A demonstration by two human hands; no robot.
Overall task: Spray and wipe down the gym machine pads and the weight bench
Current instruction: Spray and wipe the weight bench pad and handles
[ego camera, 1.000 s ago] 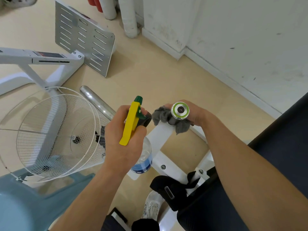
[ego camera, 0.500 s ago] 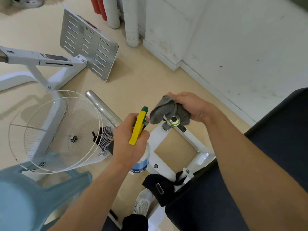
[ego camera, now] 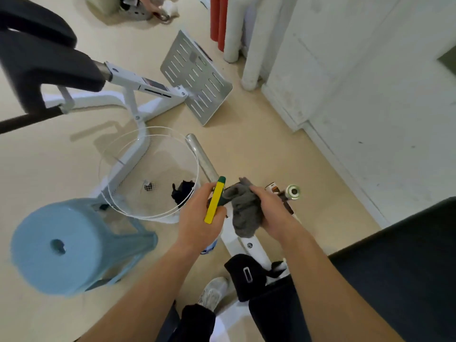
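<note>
My left hand point(ego camera: 199, 218) grips a spray bottle point(ego camera: 215, 202) with a yellow trigger and a green nozzle; its clear body is mostly hidden under my hand. Just to its right, my right hand point(ego camera: 272, 213) holds a crumpled grey cloth point(ego camera: 245, 211), with the nozzle pointing at it. A silver peg end point(ego camera: 292, 192) of the white machine frame point(ego camera: 249, 245) sits just beyond my right hand, uncovered. A black pad point(ego camera: 394, 272) fills the lower right. Another black pad point(ego camera: 42, 62) on a second white machine is at the upper left.
A white wire fan guard point(ego camera: 148, 174) and a blue plastic stool point(ego camera: 64, 245) stand to the left. A slotted metal footplate point(ego camera: 196, 75) and a chrome bar point(ego camera: 201, 156) lie ahead. White wall and pipes point(ego camera: 249, 40) run along the right. My shoe point(ego camera: 212, 291) is below.
My right hand with the cloth came off the silver peg end and moved left to the spray nozzle. The view pulled back and up, showing the upper-left pad.
</note>
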